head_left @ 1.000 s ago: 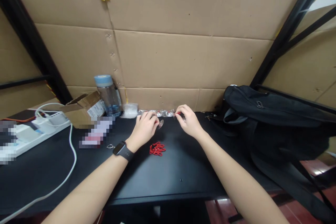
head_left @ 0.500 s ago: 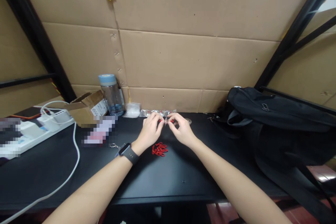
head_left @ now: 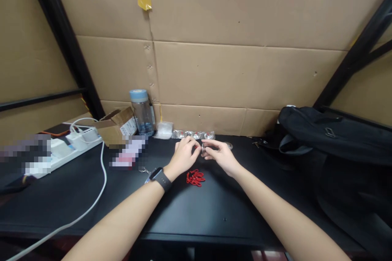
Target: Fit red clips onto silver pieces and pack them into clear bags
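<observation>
One thin round silvery disc (head_left: 202,148) stands edge-on, pinched by the right hand (head_left: 222,155) — the left hand (head_left: 184,154), fingertips together just beside it, no longer shows red there, so its hold is unclear.

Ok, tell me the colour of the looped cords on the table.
The cords are red, seen in the head view.

Brought left hand (head_left: 185,154) and right hand (head_left: 222,157) together beyond the red cords (head_left: 196,178) since a second ago, turning disc (head_left: 202,149) edge-on between.
</observation>
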Motion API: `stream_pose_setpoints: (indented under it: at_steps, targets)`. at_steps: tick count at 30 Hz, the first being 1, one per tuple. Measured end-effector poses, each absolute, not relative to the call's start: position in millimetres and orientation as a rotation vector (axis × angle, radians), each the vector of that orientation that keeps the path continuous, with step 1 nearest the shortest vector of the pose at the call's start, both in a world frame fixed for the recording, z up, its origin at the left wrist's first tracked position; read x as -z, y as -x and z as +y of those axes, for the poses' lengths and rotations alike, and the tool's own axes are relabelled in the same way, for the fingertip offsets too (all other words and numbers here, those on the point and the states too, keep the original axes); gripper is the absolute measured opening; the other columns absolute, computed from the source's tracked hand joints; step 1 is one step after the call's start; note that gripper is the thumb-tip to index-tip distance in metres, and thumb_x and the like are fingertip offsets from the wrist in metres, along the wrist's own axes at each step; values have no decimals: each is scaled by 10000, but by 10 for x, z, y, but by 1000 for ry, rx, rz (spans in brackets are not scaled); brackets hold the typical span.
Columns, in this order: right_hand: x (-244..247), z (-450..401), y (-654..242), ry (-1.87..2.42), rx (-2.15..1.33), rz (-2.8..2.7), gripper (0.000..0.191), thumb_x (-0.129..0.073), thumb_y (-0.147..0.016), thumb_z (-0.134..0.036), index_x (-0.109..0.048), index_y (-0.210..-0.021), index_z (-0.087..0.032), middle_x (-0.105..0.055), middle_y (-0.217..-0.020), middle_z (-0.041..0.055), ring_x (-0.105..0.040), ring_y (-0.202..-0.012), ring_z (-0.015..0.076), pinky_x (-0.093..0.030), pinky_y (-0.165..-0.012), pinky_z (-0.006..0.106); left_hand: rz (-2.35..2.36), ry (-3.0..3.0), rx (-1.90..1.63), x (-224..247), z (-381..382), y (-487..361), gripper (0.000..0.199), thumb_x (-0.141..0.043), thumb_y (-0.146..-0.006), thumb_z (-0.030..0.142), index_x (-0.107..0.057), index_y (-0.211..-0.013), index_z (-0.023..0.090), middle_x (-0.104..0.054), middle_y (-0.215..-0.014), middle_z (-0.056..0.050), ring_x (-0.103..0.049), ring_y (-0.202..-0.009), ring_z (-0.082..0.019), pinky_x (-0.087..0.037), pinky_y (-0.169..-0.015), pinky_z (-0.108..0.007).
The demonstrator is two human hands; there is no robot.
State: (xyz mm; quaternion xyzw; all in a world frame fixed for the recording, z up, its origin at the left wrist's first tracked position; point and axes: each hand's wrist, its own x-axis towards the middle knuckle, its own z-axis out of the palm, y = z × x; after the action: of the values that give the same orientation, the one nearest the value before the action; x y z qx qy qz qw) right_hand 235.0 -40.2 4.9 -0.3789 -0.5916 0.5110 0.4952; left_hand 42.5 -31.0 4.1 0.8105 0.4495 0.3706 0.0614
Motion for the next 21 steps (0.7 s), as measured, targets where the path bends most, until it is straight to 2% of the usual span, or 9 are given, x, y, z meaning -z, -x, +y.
stream_pose_setpoints:
  at_steps: [4, 7, 10, 12, 16, 19, 21]
  targets:
    - [-54, -408, -2349, 923, -1332, -1364, 458, -790, -784, -375, -713, -1199, -197, -712, -1048, 79, -725, -807, 178, -614, -796, 348, 1381, -2446, -1088, -13, -304, -429, 173, -529, -971, 321, -663, -906, 234, -648, -1060, -45, -577, -1073, -235, -417, -896, -393]
    - [-40, -414, -2339, 914, -1285, -1416, 521, -842, -729, -383, -712, -1200, -203, -704, -1101, 86, -723, -819, 181, -614, -785, 345, 1362, -2483, -1044, -47, -312, -426, 200, -507, -980, 339, -664, -912, 237, -662, -1056, -47, -587, -1061, -233, -421, -887, -385]
    - [-24, -406, -2341, 938, -1209, -1466, 549, -872, -687, -366, -712, -1189, -214, -681, -1163, 88, -723, -823, 181, -607, -754, 329, 1368, -2602, -942, -136, -245, -273, 228, -491, -986, 401, -665, -1000, 253, -679, -1107, -55, -593, -1087, -246, -401, -935, -420]
    - [-24, -390, -2359, 972, -1169, -1477, 537, -861, -700, -375, -712, -1190, -214, -678, -1154, 92, -724, -814, 182, -602, -738, 327, 1544, -2637, -889, -180, -130, -40, 273, -516, -966, 435, -649, -1111, 246, -682, -1169, -94, -582, -1134, -287, -376, -973, -468]
    - [-46, -337, -2436, 1012, -1102, -1484, 531, -852, -705, -387, -715, -1186, -206, -675, -1118, 95, -723, -794, 186, -594, -713, 329, 2074, -2500, -792, -104, 162, 532, 349, -540, -890, 218, -639, -1225, 211, -662, -1280, -164, -559, -1191, -339, -363, -958, -496]
    - [-53, -294, -2500, 1023, -1077, -1487, 536, -847, -707, -395, -712, -1187, -201, -671, -1118, 97, -720, -784, 182, -593, -706, 327, 2104, -2481, -640, 30, 305, 756, 381, -554, -847, 197, -672, -1207, 240, -663, -1317, -143, -560, -1219, -339, -357, -944, -475]
    - [-49, -271, -2531, 1027, -1060, -1493, 542, -843, -709, -403, -707, -1192, -199, -669, -1133, 104, -718, -781, 179, -595, -702, 328, 2130, -2462, -621, 84, 350, 771, 337, -538, -857, 214, -717, -1142, 230, -707, -1232, -151, -582, -1194, -341, -340, -937, -473]
